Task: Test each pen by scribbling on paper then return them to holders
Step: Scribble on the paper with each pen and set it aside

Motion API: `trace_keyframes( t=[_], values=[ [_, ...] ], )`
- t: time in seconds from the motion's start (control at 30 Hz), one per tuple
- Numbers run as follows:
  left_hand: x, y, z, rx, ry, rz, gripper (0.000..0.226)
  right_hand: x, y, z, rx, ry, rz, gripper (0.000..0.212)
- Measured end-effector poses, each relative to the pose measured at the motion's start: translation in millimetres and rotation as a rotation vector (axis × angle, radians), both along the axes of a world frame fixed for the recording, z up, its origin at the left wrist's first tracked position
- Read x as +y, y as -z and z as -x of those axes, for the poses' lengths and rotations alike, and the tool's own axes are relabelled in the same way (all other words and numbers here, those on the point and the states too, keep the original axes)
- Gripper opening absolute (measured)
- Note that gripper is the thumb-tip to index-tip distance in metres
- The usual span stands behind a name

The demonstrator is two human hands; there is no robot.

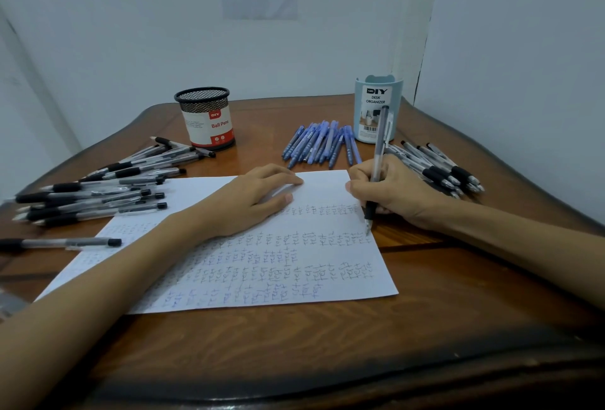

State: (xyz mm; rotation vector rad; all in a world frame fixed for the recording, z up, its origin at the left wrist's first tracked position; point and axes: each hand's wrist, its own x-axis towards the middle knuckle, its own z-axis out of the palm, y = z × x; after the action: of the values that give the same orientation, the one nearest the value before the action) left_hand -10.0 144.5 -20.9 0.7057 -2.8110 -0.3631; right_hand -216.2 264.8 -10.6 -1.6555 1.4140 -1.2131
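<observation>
A white sheet of paper (pixel 294 282), covered with rows of small blue scribbles, lies on the wooden table. My left hand (pixel 244 202) rests flat on the sheet's upper part, fingers straight. My right hand (pixel 396 192) grips a clear pen with a black grip (pixel 378 161) at the paper's right edge; the pen stands nearly upright, its tip touching the sheet. A black mesh holder (pixel 206 118) labelled "Ball Pens" stands at the back left. A light blue desk organizer (pixel 376 108) stands at the back right.
Several black-grip pens (pixel 98 187) lie piled to the left of the paper, one lone pen (pixel 62 242) nearer the left edge. Blue pens (pixel 322 144) lie in a bunch at the back centre. More black-grip pens (pixel 438 167) lie behind my right hand. Walls close in behind.
</observation>
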Motion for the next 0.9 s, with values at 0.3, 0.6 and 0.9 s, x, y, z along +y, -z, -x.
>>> trace_keyframes(
  t=[0.3,0.6,0.9],
  values=[
    [0,0,0,-0.007,-0.002,0.002,0.041,0,0,0,-0.004,0.006,0.015,0.044],
    [1,0,0,-0.021,-0.004,0.001,0.041,-1,1,1,0.021,0.024,0.006,0.044],
    [2,-2,0,-0.027,-0.003,0.001,0.041,-2,-17,13,-0.258,0.097,-0.025,0.051]
  ],
)
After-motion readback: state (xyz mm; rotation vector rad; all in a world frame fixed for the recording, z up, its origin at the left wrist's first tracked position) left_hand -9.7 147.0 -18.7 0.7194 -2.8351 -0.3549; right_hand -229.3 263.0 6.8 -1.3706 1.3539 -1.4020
